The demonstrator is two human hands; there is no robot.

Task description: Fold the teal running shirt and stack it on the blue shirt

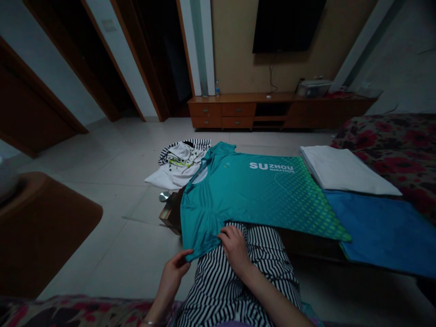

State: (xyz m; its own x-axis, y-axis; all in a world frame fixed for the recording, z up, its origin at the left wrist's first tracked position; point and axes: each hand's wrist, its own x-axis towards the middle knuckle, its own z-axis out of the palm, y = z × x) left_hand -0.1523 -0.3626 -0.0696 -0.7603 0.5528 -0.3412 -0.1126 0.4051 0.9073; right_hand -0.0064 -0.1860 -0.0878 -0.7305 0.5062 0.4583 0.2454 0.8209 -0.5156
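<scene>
wooden TV cabinet [238, 110] | water bottle [217, 87] | wall-mounted TV [286, 22] | floral bedspread [402, 136]

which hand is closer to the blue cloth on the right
Right. The right hand rests on the hem of the teal T-shirt, to the left of the blue cloth; the left hand is at the shirt's lower corner, farther left of it.

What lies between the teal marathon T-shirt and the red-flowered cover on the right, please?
Beside the T-shirt, the head view shows a folded white cloth and a blue cloth lying there.
</scene>
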